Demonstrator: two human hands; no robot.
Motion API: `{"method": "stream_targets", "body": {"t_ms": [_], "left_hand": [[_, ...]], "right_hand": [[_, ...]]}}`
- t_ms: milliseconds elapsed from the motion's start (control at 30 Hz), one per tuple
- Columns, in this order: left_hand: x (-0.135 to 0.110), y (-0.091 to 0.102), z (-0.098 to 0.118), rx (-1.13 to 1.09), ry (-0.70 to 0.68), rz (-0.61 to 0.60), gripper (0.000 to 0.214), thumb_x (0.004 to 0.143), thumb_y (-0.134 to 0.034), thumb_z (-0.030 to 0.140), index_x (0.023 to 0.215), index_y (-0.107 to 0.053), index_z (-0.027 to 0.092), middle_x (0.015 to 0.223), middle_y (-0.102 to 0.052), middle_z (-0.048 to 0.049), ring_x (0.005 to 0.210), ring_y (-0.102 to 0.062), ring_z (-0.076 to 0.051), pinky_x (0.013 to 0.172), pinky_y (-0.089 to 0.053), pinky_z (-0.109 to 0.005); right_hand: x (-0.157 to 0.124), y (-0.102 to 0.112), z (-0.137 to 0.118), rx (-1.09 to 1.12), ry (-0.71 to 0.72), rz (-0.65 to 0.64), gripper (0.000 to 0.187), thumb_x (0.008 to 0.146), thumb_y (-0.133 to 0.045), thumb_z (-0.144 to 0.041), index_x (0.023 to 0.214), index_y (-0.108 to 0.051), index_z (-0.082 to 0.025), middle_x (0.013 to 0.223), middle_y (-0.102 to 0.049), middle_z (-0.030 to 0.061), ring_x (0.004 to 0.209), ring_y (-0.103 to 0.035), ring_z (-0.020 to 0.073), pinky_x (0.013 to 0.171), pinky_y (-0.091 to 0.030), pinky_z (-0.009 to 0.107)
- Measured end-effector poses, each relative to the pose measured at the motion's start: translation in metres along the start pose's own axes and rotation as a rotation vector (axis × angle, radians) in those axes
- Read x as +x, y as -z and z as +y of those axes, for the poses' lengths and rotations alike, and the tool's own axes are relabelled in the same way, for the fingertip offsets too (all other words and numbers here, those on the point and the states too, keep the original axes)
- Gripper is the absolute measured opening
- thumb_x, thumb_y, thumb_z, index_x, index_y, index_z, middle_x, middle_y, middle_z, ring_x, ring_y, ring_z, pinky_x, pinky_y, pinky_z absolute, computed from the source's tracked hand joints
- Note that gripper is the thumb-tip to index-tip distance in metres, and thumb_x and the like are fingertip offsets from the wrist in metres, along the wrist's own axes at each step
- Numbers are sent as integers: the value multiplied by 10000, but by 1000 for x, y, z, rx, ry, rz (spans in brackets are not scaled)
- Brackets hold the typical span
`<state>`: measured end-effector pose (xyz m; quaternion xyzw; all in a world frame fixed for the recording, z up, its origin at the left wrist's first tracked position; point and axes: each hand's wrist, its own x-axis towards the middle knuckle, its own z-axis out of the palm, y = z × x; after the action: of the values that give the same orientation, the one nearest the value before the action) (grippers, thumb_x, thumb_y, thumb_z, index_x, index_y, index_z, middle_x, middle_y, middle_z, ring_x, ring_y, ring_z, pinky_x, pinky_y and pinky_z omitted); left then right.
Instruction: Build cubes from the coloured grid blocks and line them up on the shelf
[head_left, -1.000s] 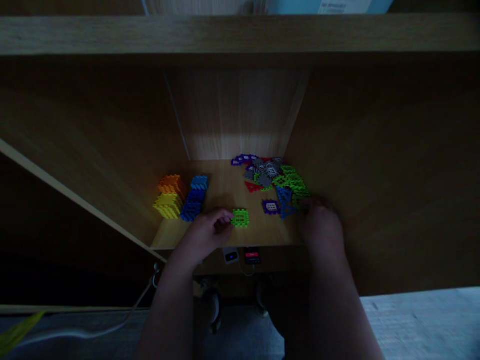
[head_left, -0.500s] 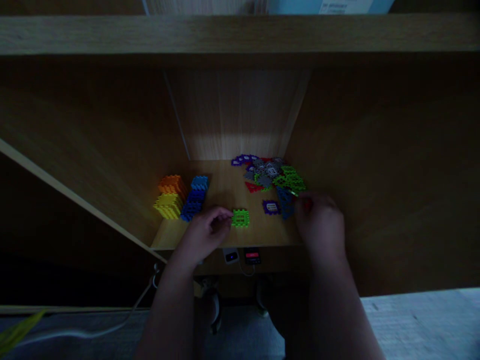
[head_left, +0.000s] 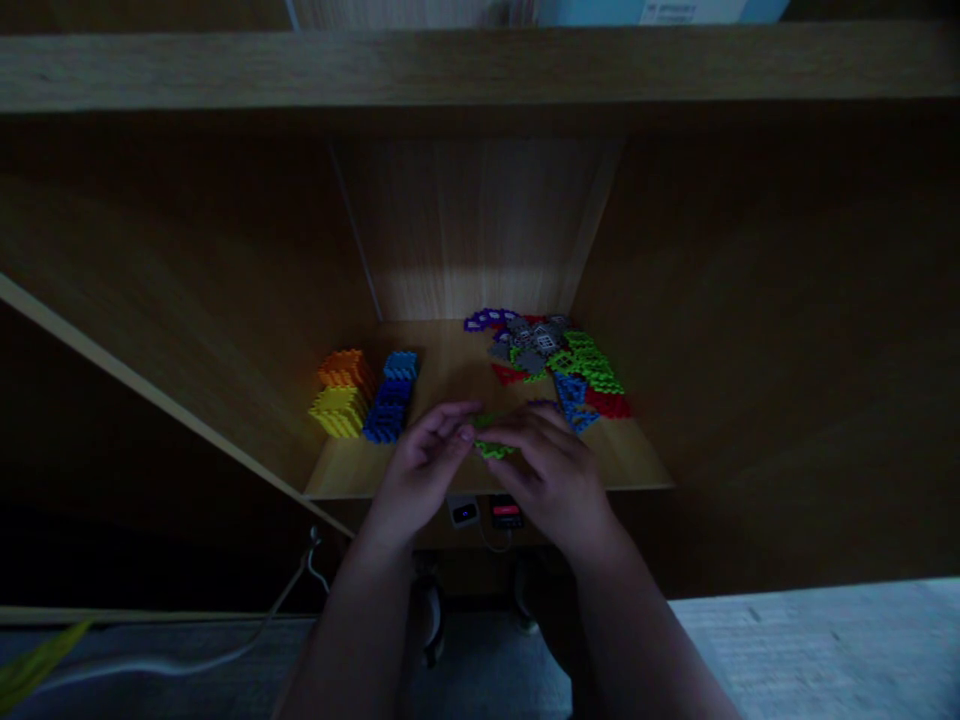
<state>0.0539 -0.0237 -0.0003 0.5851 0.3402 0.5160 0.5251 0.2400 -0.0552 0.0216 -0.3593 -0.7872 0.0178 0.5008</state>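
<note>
While an orange stack (head_left: 343, 367) and a yellow stack (head_left: 337, 412) are standing at the left of the shelf (head_left: 442, 365), a light blue stack (head_left: 400, 364) and a dark blue stack (head_left: 387, 412) are sitting just beside them. Next, near the front edge, my left hand (head_left: 426, 465) is pinching the left side of a green tile (head_left: 493, 451). My right hand (head_left: 551, 470) is clasping it from the right, so my hands are nearly meeting; my fingers are hiding much of it, and I cannot tell whether another is lying underneath. Behind my right hand, a purple tile (head_left: 541, 404) is peeking out. Farther back, gray tiles (head_left: 532, 358) are lying heaped; rightward, blue triangles (head_left: 571, 388), overlapping green pieces (head_left: 592, 362) and a red piece (head_left: 610, 404) are resting close together.
</note>
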Motion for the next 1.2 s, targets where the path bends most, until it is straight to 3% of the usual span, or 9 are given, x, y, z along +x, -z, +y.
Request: {"method": "stream_targets", "body": {"t_ms": [200, 400, 600, 933, 1067, 1200], "left_hand": [[2, 6, -4, -104, 3, 106, 361, 941, -826, 479, 1188, -779, 220, 1159, -809, -82, 1059, -755, -201, 920, -593, -290], [4, 7, 3, 83, -43, 181, 239, 938, -814, 418, 1040, -806, 202, 989, -826, -51, 937, -758, -190, 870, -598, -295], [3, 7, 5, 117, -55, 186, 230, 944, -802, 409, 1059, -816, 211, 1013, -839, -53, 942, -776, -194, 863, -617, -303], [3, 6, 0, 146, -54, 138, 231, 963, -783, 399, 1086, -816, 206, 991, -836, -52, 891, -771, -186, 800, -613, -285], [3, 5, -2, 142, -58, 118, 259, 985, -765, 411, 1134, -780, 200, 1068, -825, -71, 962, -772, -197, 842, -618, -294], [1, 9, 1, 239, -112, 122, 354, 1004, -750, 429, 1293, -690, 232, 1337, -748, -105, 1173, -746, -233, 991, -621, -353]], "right_hand": [[0, 1, 4, 78, 82, -20, 305, 1010, -716, -118, 1216, -728, -342, 1166, -811, 19, 1117, -746, 235, 1010, -619, 466], [-1, 4, 8, 119, 0, 14, 233, 948, -848, -257, 1156, -771, -326, 1347, -744, 78, 1263, -728, 273, 1029, -647, 476], [-4, 8, 21, 185, -50, -68, 197, 964, -825, -232, 1142, -796, -310, 1205, -795, 52, 1087, -790, 223, 940, -676, 395], [-5, 8, 24, 198, -90, -134, 177, 921, -871, -221, 1065, -788, -283, 1333, -774, 74, 1181, -775, 233, 983, -660, 395], [-6, 8, 27, 245, -111, -141, 114, 933, -861, -242, 997, -771, -271, 1314, -784, 76, 1161, -783, 231, 972, -645, 392], [-10, 9, 37, 317, -223, -85, 155, 912, -875, -247, 911, -720, -257, 1254, -794, 71, 1162, -767, 240, 984, -611, 399]]}}
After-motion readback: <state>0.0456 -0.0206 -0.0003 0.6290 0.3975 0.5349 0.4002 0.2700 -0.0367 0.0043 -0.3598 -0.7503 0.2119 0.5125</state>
